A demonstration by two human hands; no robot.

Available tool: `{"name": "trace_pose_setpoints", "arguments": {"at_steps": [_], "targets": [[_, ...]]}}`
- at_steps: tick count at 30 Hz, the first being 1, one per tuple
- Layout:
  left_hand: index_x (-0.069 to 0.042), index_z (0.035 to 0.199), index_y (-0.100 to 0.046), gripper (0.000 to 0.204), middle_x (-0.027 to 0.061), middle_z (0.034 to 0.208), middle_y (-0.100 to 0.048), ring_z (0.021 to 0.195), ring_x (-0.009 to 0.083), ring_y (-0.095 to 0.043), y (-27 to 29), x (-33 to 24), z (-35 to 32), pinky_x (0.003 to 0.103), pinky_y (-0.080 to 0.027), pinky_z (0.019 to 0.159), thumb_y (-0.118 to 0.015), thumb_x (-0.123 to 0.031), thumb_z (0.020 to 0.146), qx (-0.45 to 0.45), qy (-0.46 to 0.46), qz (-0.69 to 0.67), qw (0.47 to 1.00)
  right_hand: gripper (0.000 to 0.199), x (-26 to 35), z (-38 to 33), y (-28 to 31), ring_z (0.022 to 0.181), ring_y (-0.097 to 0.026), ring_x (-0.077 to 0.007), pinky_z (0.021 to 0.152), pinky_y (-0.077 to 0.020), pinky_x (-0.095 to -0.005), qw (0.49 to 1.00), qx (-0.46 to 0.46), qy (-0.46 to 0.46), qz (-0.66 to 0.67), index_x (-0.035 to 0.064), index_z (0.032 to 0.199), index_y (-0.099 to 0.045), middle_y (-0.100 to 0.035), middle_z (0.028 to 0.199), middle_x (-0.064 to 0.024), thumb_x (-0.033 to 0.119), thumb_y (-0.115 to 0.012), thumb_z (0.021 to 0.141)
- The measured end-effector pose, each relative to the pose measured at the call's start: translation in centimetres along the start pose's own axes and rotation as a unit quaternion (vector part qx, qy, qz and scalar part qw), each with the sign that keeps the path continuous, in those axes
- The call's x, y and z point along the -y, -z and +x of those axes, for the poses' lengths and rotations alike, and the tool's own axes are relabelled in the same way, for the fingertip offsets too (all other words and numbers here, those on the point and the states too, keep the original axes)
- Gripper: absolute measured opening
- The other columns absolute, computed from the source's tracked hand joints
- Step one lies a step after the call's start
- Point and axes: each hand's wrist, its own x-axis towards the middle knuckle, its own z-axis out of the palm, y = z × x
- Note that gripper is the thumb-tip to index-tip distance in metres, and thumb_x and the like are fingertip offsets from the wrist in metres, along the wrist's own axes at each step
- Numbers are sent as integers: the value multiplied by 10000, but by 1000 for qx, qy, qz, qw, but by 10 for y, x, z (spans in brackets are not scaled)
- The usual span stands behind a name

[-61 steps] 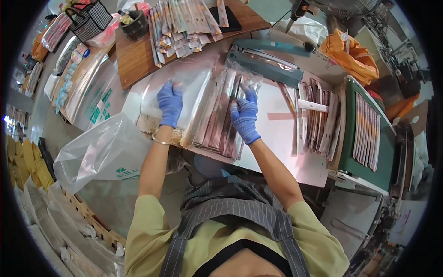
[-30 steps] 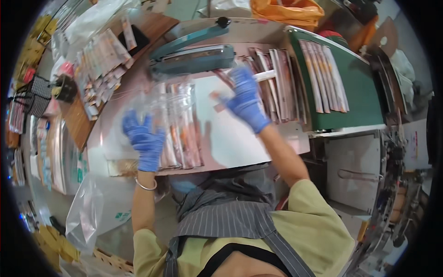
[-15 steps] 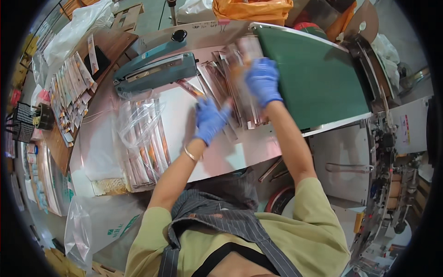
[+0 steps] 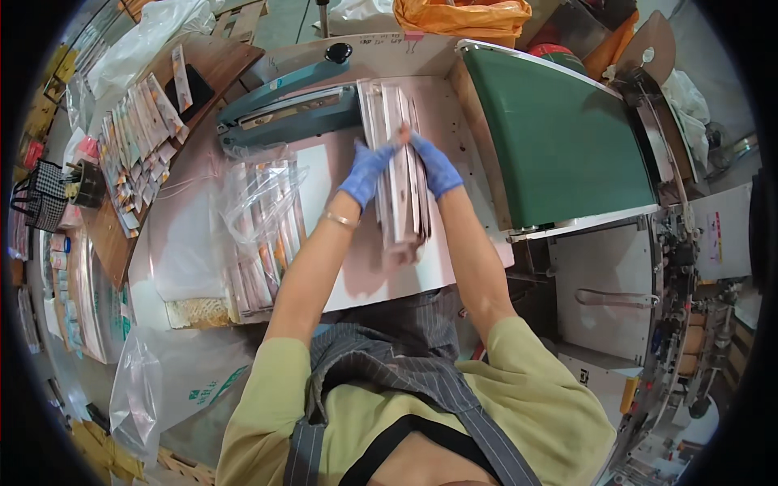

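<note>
Between my hands stands a bundle of long, slim plastic packets (image 4: 395, 202), gathered lengthwise over the white table. My left hand (image 4: 369, 172), in a blue glove, presses the bundle's left side with its fingers closed round it. From the right side my right hand (image 4: 436, 166), gloved alike, closes on the same bundle. The fingertips of both hands meet over the top of the packets. Just beyond my left hand lies a teal bar-shaped heat sealer (image 4: 292, 117) with its arm raised. Left of my forearm sits another stack of similar packets (image 4: 263, 263), partly under clear plastic film.
A green conveyor belt (image 4: 559, 138) with a pale frame borders the table on the right. At the left, a brown wooden board (image 4: 109, 235) carries a fanned pile of packets (image 4: 138, 146). An orange bag (image 4: 462, 18) lies beyond the table's back wall.
The packets, spread beside the conveyor before, are now gathered into one bundle nearer the table's middle. My right hand has moved left and nearer to me, and both hands have closed on the bundle.
</note>
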Motion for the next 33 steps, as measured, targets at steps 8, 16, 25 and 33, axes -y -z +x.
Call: {"name": "trace_pose_setpoints", "arguments": {"at_steps": [8, 16, 25, 33], "targets": [[-62, 1227, -305, 894, 66, 1049, -529, 944, 168, -523, 66, -4, -75, 305, -455, 803, -817, -179, 504, 126, -108, -5, 986, 559, 6, -103, -40, 914, -553, -177, 775, -461, -274, 983, 149, -20, 105, 17, 1149, -468, -551, 1031, -94, 210, -708, 683], [-47, 1291, -232, 1055, 117, 1247, -377, 1141, 290, -377, 84, -64, -111, 400, -138, 1045, -724, -551, 507, 209, -461, 448, 737, 1088, 64, -130, -41, 1098, -434, -213, 925, -366, -348, 840, 194, 461, -209, 2, 1273, -270, -422, 1178, -107, 366, -829, 413], [-51, 1327, -186, 1084, 89, 1253, -395, 1135, 180, -404, 74, -51, -113, 309, -312, 969, -838, -202, 474, 330, -310, 104, 885, 858, 78, -143, -62, 1099, -438, -241, 931, -349, -343, 818, 273, 501, -70, 28, 1205, -401, -418, 1206, -134, 289, -826, 507], [-47, 1166, -456, 606, 111, 1070, -536, 959, 222, -539, 100, 7, -185, 340, -444, 837, -634, -422, 725, 218, 130, -272, 928, 439, 44, -142, -84, 875, -548, -184, 802, -427, -286, 895, 444, -27, -26, -36, 975, -563, -585, 905, -119, 230, -610, 629]]}}
